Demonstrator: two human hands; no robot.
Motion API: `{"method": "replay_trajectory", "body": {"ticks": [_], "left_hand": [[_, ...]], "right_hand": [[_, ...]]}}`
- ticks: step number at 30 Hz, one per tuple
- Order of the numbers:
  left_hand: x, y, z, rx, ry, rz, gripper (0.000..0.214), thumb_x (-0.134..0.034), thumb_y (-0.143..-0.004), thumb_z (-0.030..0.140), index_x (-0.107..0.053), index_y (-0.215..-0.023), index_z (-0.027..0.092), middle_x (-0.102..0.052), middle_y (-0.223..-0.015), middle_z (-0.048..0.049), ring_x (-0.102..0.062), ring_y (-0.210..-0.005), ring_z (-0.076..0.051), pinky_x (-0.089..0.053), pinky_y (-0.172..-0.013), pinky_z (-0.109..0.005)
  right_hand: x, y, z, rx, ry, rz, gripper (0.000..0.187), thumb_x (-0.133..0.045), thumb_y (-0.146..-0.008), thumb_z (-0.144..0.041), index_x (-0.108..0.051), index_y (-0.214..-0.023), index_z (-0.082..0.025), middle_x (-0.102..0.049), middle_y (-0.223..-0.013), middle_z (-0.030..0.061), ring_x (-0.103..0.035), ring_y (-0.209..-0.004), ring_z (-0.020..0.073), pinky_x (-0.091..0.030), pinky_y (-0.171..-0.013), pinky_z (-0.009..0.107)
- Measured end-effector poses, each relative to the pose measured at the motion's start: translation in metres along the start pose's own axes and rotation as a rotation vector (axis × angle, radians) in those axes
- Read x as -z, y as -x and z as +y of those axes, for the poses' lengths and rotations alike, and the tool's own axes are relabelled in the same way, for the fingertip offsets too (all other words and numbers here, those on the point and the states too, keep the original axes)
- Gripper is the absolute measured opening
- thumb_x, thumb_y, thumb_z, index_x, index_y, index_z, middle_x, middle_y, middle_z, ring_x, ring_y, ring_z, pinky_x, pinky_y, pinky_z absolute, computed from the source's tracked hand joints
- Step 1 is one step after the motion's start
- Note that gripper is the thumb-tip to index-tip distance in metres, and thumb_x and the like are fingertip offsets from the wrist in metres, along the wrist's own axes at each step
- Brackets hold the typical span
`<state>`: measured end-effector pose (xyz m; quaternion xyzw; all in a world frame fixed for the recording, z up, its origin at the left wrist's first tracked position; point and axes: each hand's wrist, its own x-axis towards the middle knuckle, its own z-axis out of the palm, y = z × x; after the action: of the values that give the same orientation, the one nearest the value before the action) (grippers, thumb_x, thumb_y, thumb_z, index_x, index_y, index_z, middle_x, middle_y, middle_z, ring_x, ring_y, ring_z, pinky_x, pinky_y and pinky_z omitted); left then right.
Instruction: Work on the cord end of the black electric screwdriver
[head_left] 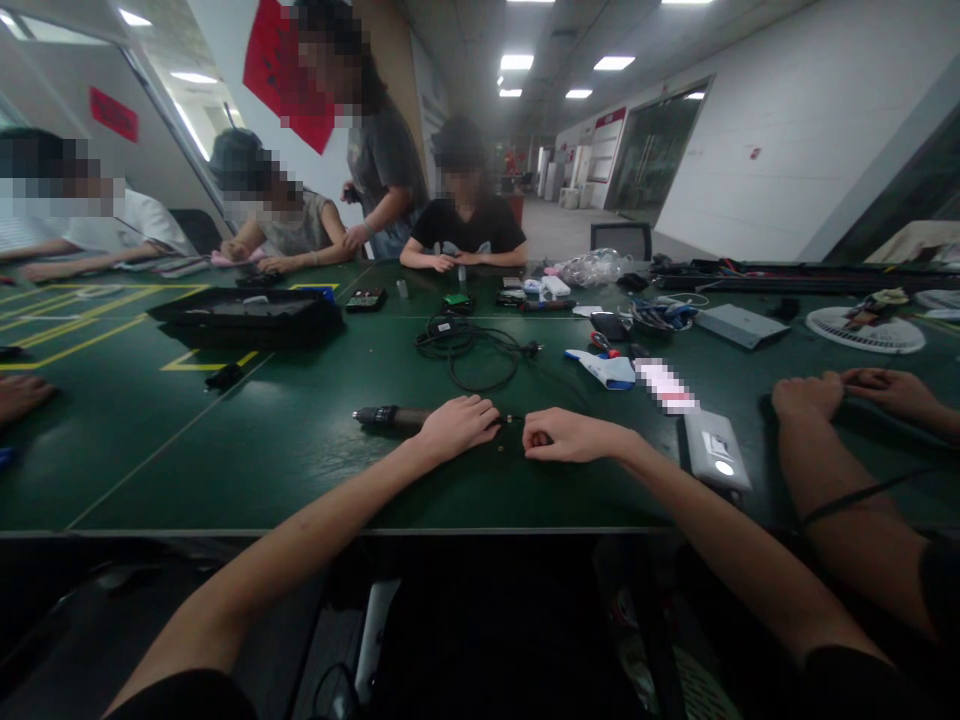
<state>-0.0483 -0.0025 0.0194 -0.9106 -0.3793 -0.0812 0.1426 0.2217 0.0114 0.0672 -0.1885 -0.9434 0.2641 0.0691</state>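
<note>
My left hand is palm-down over the rear of an electric screwdriver, its fingers bent round it. The tool lies flat with its nose pointing left; the covered part is hidden. Just to the right, my right hand rests on the table with fingers curled closed. What those fingers hold, if anything, is too small to see. Between the two hands are a tiny brass-coloured piece and a short dark strand. Another tiny piece lies a little nearer to me.
A coiled black cable lies ahead on the green table. To the right are a grey-white device, a phone and a co-worker's hands. A black tray stands left. Several people work beyond.
</note>
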Motion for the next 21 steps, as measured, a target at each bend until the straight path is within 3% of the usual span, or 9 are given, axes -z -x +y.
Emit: {"method": "replay_trajectory", "body": {"ticks": [3,8,12,17,21], "left_hand": [[0.000,0.000,-0.001,0.012,0.024,-0.017,0.020,-0.057,-0.105,0.036,-0.065,-0.113,0.020,-0.067,-0.107,-0.0078,-0.062,-0.099,-0.024,-0.047,-0.084,-0.036],[0.004,0.007,-0.004,-0.010,0.062,-0.031,0.027,-0.065,-0.100,0.034,-0.063,-0.124,0.020,-0.068,-0.115,-0.0081,-0.062,-0.105,-0.025,-0.047,-0.087,-0.037],[0.004,0.013,-0.004,0.002,0.082,0.022,0.029,-0.056,-0.106,0.039,-0.061,-0.128,0.021,-0.068,-0.119,-0.0080,-0.064,-0.107,-0.023,-0.047,-0.090,-0.035],[0.001,0.015,-0.005,0.011,0.086,0.049,0.027,-0.050,-0.108,0.040,-0.062,-0.124,0.021,-0.069,-0.111,-0.0068,-0.066,-0.102,-0.022,-0.048,-0.089,-0.034],[0.002,0.014,-0.005,0.006,0.072,0.048,0.027,-0.049,-0.108,0.040,-0.062,-0.122,0.021,-0.070,-0.110,-0.0068,-0.065,-0.101,-0.022,-0.048,-0.088,-0.034]], "right_hand": [[-0.013,-0.025,-0.016,0.069,-0.108,0.032,0.013,-0.062,-0.100,-0.030,-0.069,-0.097,-0.019,-0.069,-0.091,0.0015,-0.062,-0.078,0.0150,-0.047,-0.072,0.027],[-0.037,-0.041,-0.026,0.077,-0.023,0.112,0.014,-0.053,-0.105,-0.030,-0.063,-0.099,-0.021,-0.070,-0.085,-0.0009,-0.059,-0.072,0.0146,-0.043,-0.074,0.028],[-0.042,-0.028,-0.013,0.054,0.130,0.166,0.011,-0.053,-0.105,-0.030,-0.061,-0.102,-0.022,-0.068,-0.079,-0.0023,-0.057,-0.070,0.0154,-0.040,-0.084,0.031],[-0.026,-0.017,0.012,-0.001,0.389,0.264,0.008,-0.055,-0.100,-0.025,-0.061,-0.103,-0.020,-0.066,-0.076,-0.0004,-0.051,-0.066,0.0159,-0.034,-0.089,0.035],[-0.029,-0.020,0.023,0.002,0.427,0.339,0.011,-0.055,-0.099,-0.022,-0.063,-0.106,-0.018,-0.068,-0.081,0.0022,-0.056,-0.072,0.0169,-0.033,-0.092,0.037]]}}
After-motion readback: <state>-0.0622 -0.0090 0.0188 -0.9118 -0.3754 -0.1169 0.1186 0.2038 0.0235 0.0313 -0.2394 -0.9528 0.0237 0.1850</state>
